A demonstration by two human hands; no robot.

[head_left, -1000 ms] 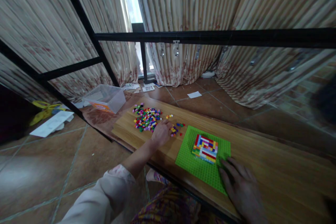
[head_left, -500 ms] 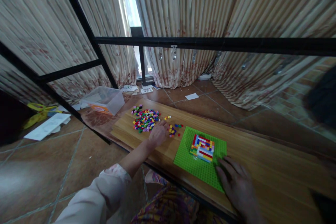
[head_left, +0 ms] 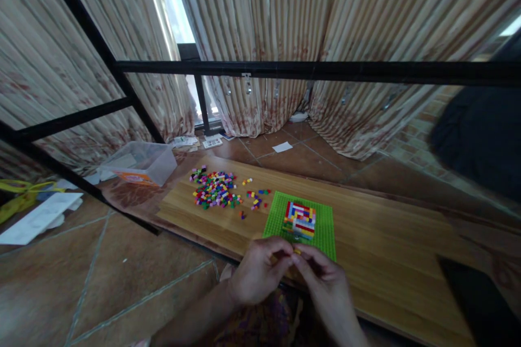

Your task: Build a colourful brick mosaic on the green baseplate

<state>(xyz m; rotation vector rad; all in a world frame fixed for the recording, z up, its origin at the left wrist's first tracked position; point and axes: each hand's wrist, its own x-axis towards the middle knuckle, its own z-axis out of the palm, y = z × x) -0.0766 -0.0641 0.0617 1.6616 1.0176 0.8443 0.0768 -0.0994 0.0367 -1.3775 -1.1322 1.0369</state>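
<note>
Brick (head_left: 297, 252) pinched between left hand (head_left: 260, 272) (curled), right hand (head_left: 325, 282).

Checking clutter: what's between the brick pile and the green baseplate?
A small scatter of loose bricks on the wooden board, between pile and baseplate; head view.

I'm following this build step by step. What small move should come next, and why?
Probably carry the brick forward to the build and press it on. The left hand and right hand meet at the near edge of the baseplate, fingertips pinched on that small yellow brick, and the build stands just beyond them.
</note>
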